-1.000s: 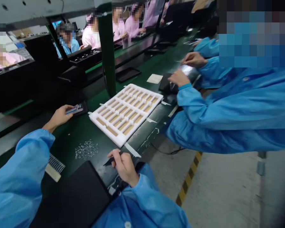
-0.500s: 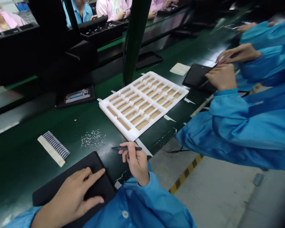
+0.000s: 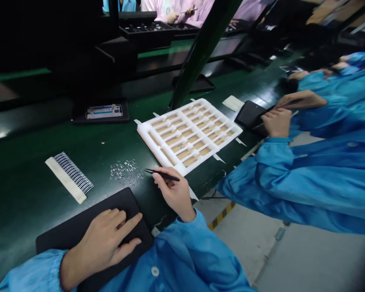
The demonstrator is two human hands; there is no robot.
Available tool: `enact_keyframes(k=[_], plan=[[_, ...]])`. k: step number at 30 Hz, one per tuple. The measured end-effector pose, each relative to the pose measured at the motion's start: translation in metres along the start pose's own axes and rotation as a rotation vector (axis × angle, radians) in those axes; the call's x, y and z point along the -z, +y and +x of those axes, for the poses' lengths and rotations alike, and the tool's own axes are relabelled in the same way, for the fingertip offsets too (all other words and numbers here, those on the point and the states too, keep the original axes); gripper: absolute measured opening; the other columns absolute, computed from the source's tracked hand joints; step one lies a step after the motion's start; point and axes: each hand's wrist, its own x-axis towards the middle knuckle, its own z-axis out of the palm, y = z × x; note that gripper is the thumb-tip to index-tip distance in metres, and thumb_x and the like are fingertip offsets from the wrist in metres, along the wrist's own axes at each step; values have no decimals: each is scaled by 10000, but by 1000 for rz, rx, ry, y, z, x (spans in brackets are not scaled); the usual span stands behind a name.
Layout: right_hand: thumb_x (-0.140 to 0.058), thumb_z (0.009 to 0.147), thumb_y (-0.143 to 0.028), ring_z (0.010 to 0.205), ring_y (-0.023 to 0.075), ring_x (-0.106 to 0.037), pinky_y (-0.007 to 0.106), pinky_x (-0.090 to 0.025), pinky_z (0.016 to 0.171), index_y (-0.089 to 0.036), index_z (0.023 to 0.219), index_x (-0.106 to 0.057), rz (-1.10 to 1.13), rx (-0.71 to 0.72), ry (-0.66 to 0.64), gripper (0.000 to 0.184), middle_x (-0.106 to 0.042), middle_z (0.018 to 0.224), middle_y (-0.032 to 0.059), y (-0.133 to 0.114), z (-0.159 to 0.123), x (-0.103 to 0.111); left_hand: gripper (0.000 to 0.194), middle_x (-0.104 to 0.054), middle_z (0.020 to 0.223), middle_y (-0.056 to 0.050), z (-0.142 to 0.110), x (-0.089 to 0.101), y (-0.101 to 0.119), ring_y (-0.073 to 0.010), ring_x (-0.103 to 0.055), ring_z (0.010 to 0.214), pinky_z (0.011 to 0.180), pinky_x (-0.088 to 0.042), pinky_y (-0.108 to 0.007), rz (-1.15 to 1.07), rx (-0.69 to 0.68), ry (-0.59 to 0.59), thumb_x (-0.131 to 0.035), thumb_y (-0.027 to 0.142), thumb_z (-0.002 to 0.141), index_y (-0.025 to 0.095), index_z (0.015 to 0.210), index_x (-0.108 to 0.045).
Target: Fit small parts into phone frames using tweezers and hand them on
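Observation:
My left hand [image 3: 105, 239] rests on a flat black tray-like pad [image 3: 76, 231] at the bench's front edge, index finger and thumb stretched apart, holding nothing. In my right hand [image 3: 174, 192] are black tweezers [image 3: 164, 174], gripped between thumb and fingers. Their tips point left and stand slightly apart, near the right side of a scatter of tiny shiny metal pieces [image 3: 126, 172]. Left of the scatter lies a cream strip [image 3: 65, 180] with a row of thin metal pins along one edge. Behind my right hand is a white partitioned frame [image 3: 182, 167] with tan slots.
Farther back, a black tray [image 3: 126, 115] bears a phone-like part [image 3: 104, 111]. A dark green post [image 3: 200, 52] rises behind the white frame. To the right, a co-worker's hands [image 3: 276, 121] work over a black pad [image 3: 250, 114], the blue sleeves close to the bench edge.
My right hand has turned, so the tweezers now slant and both of their tips show. The camera view has shifted somewhat. My left hand stays on the black pad.

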Motion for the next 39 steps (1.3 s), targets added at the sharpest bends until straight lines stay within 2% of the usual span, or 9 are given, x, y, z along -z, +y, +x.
enact_keyframes(k=[5,10,15,22,26,33,39], plan=[[-709,989,-427,803,209,-792,349,-671,773,-197,1090,-761,-21,15,-60,256,-801,920,76,11,11,-2,402,-663,931,-50,-1,-2,-1,-212,-657,821,718,-505,-365,-39,-1,12,-589,345,1048,175,1412,-596],[-717,990,-400,875,228,-791,372,-656,831,-216,1081,-783,-59,37,-89,216,-814,986,88,17,7,-2,408,-660,921,-46,1,0,-1,-213,-639,776,663,-496,-363,-56,4,14,-581,368,1050,174,1409,-591],[-729,981,-372,1048,254,-767,414,-620,982,-240,1065,-808,-64,67,-125,176,-808,1087,87,13,10,-4,402,-663,923,-46,1,-1,-1,-214,-645,790,669,-494,-359,-52,3,14,-584,356,1051,176,1411,-591],[-697,1002,-414,853,218,-791,366,-670,809,-215,1117,-772,-9,40,-60,242,-800,1000,86,15,9,-7,390,-664,927,-46,-1,-2,-1,-212,-651,798,688,-501,-364,-29,-8,24,-565,349,1060,174,1407,-596],[-708,994,-414,859,220,-788,370,-666,823,-215,1100,-779,-13,42,-63,237,-805,1004,91,16,9,-7,392,-660,919,-46,-1,-2,-1,-211,-645,789,692,-498,-364,-22,-12,35,-566,353,1060,176,1408,-597],[-722,980,-371,1051,255,-761,408,-617,976,-239,1038,-811,-50,85,-108,169,-806,1089,90,14,10,-6,397,-663,924,-47,-2,-4,-2,-210,-654,801,709,-507,-361,-21,-14,43,-569,354,1059,180,1415,-596],[-710,985,-402,907,235,-798,372,-664,846,-212,1088,-785,-12,50,-53,228,-818,1003,97,16,5,-9,383,-682,943,-57,-1,-4,-2,-216,-681,843,752,-537,-365,6,-15,49,-548,339,1067,185,1413,-608]])
